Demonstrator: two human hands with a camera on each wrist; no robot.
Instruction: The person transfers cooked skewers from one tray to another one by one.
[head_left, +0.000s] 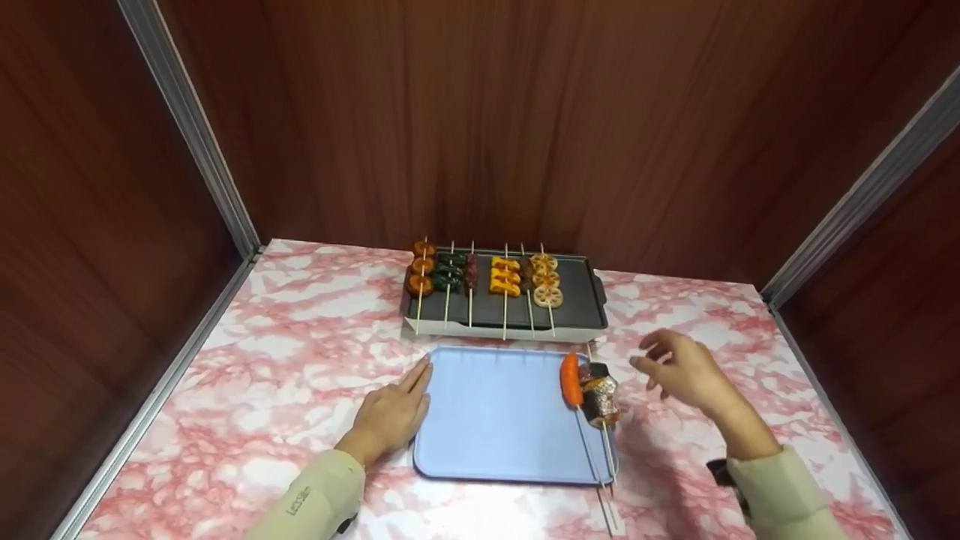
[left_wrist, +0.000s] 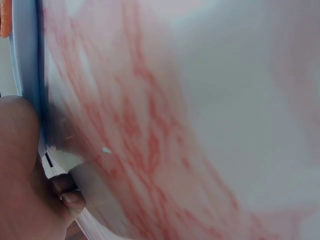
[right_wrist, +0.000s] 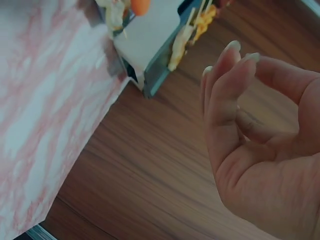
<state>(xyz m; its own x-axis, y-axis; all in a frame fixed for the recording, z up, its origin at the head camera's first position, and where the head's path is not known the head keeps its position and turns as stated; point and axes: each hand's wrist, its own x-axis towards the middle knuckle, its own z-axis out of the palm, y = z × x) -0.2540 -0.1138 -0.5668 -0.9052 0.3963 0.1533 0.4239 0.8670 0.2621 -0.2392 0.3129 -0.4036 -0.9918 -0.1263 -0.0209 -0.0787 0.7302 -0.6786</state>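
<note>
A blue tray (head_left: 495,420) lies in the middle of the table. My left hand (head_left: 391,416) rests at its left edge, the fingers extended along the rim. On the tray's right side lie two skewers: one bears an orange-red sausage (head_left: 571,381), the other dark and silvery chunks (head_left: 600,396). Their sticks reach past the tray's front edge. To the right of them my right hand (head_left: 679,371) hovers over the table, fingers loosely bent. Its thumb and fingertips come near each other with nothing between them, as the right wrist view shows.
Behind the tray stands a dark grill plate (head_left: 577,300) on a white base. It bears several skewers, among them lotus root slices (head_left: 547,277), yellow pieces (head_left: 505,277) and dark green pieces (head_left: 448,271). Brown wooden panels (head_left: 480,120) enclose the marbled table (head_left: 247,360) at back and sides.
</note>
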